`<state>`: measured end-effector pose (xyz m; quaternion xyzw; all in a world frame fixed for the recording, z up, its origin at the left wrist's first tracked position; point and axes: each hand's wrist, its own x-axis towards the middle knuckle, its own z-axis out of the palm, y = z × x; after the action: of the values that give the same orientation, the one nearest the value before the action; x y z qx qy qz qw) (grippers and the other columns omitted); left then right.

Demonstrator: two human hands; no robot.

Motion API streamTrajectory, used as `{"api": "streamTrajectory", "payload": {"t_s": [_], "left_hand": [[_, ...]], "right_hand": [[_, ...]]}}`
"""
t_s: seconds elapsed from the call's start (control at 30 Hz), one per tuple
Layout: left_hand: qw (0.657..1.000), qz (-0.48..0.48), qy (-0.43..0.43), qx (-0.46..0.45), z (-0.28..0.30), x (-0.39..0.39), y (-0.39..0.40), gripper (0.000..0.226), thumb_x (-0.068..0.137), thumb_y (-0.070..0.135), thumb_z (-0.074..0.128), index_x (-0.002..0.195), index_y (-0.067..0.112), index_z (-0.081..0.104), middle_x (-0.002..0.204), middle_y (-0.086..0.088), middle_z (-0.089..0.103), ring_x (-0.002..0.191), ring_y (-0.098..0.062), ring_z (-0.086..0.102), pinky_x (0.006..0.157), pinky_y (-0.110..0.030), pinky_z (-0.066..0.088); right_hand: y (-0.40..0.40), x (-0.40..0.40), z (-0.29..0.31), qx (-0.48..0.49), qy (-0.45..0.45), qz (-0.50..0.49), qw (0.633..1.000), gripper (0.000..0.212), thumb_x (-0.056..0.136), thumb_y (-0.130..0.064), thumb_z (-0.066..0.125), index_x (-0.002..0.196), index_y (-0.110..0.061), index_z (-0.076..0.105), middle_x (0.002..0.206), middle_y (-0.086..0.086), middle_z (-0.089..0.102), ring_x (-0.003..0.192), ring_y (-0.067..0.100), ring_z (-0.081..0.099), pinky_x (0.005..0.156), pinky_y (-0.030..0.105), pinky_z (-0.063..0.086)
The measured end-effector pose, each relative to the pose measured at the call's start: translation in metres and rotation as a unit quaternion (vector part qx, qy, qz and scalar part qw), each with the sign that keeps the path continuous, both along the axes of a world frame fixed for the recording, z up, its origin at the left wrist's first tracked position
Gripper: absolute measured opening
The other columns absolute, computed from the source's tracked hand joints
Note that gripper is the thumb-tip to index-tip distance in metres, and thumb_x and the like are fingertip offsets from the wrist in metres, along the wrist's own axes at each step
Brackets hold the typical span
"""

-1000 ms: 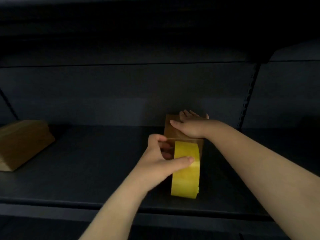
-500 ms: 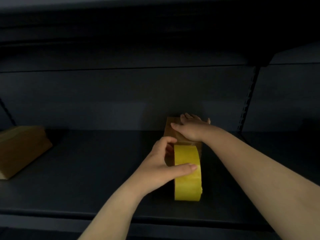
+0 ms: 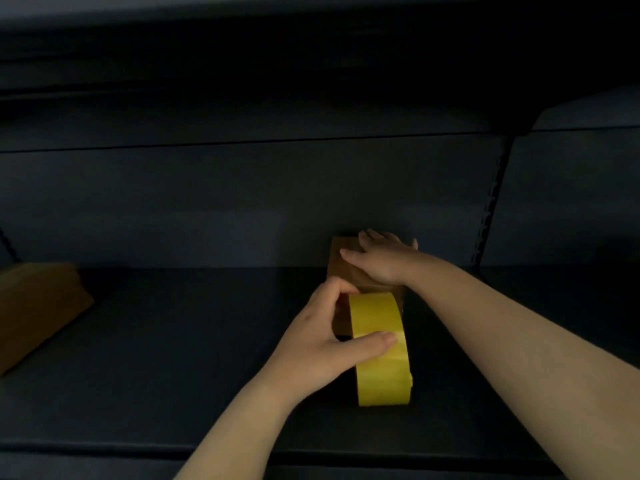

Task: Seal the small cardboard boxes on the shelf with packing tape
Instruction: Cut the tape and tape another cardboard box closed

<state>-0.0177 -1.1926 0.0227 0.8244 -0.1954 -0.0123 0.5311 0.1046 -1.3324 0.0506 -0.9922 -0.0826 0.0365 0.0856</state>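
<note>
Hidden and cut-off parts, dim shelf

Small cardboard box (image 3: pixel 346 271) largely covered by right hand (image 3: pixel 382 259) and tape roll (image 3: pixel 381 348), seam not visible. Roll's core hidden behind left hand (image 3: pixel 322 344). Second box (image 3: pixel 38 306) cut off at left edge. Both forearms cropped at bottom and right edges. Upper shelving too dark to make out.

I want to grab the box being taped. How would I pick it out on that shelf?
Look along the dark shelf to its middle. The small box stands there under the flat right hand, with the yellow tape roll, gripped by the left hand, against its front. The other box, far left, is untouched.
</note>
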Motion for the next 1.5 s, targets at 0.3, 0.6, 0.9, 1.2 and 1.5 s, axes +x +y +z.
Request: {"api": "streamTrajectory", "payload": {"t_s": [0.3,0.6,0.9,1.2,1.5], "left_hand": [[0.99,-0.072,0.07,-0.104,-0.007,0.007,-0.003,0.044,0.057,0.055,0.063,0.094,0.034,0.052,0.09,0.018,0.062,0.086,0.0,0.062,0.072,-0.02,0.048],[0.991,-0.09,0.101,0.01,0.004,0.028,-0.012,0.059,0.048,0.065,0.048,0.105,0.049,0.045,0.112,0.022,0.044,0.11,-0.003,0.046,0.099,-0.032,0.036],[0.988,-0.073,0.126,-0.05,0.01,0.026,-0.013,0.052,0.066,0.045,0.062,0.115,0.043,0.044,0.104,0.013,0.056,0.088,0.0,0.059,0.066,-0.014,0.049],[0.977,-0.037,0.158,-0.141,0.005,0.026,-0.019,0.06,0.053,0.033,0.079,0.106,0.039,0.052,0.105,0.007,0.059,0.096,-0.007,0.058,0.083,-0.026,0.046],[0.969,-0.009,0.173,-0.175,0.005,0.024,-0.021,0.05,0.057,0.032,0.071,0.104,0.039,0.055,0.113,0.002,0.057,0.103,-0.014,0.057,0.094,-0.034,0.045]], "right_hand": [[-0.003,0.005,0.001,0.001,0.005,0.009,1.0,0.07,0.092,-0.062,0.017,0.149,-0.022,0.005,0.157,-0.004,0.001,0.143,0.021,0.0,0.11,0.056,-0.003],[-0.007,0.015,-0.003,0.004,0.0,0.014,1.0,0.073,0.09,-0.065,0.017,0.148,-0.023,0.004,0.157,-0.003,0.001,0.143,0.021,0.0,0.11,0.056,-0.003],[-0.034,-0.006,0.028,0.281,-0.177,-0.006,0.943,0.058,0.095,-0.053,0.031,0.141,-0.018,0.036,0.147,0.004,0.038,0.134,0.022,0.034,0.109,0.036,0.022],[-0.156,-0.086,-0.014,0.024,0.043,-0.202,0.978,0.068,0.078,-0.07,0.046,0.109,-0.012,0.06,0.113,0.006,0.061,0.099,0.021,0.058,0.069,0.023,0.04],[-0.16,-0.093,-0.025,0.019,-0.045,-0.128,0.991,0.043,0.083,-0.04,0.064,0.114,-0.021,0.041,0.098,0.004,0.062,0.081,0.015,0.06,0.071,0.031,0.051]]}}
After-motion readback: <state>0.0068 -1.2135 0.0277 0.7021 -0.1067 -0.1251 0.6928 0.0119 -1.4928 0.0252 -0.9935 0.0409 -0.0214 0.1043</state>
